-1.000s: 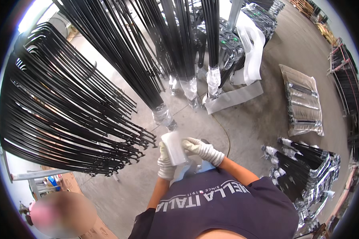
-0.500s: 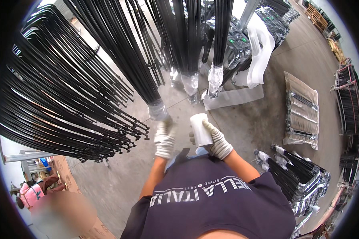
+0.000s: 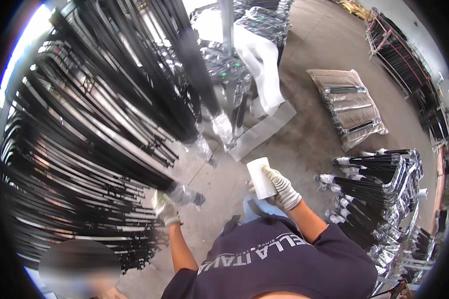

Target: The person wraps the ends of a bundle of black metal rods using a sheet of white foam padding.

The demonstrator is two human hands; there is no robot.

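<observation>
My right hand (image 3: 282,188), in a whitish work glove, is closed around a white roll of wrapping film (image 3: 261,175), held tilted in front of my body. My left hand (image 3: 165,209), gloved too, is stretched out to the left, right beside a bundle of long black tubes (image 3: 139,172). Clear film (image 3: 187,194) wraps the near end of that bundle. Motion blurs the left fingers, so their grip cannot be made out. Another black tube bundle (image 3: 204,79) leans farther back, its lower end also wrapped in film.
Rows of bent black tubes (image 3: 85,199) hang along the left. A white foam strip (image 3: 264,129) trails onto the concrete floor (image 3: 304,119). On the right lie a brown wrapped pack (image 3: 349,107) and several film-wrapped bundles of black tubes (image 3: 364,199). A loaded rack (image 3: 394,50) stands farther back.
My left hand has moved left and lower, away from the roll, and the wrapped bundle end beside it sits lower in view. The view has turned. The roll stays in my right hand.
</observation>
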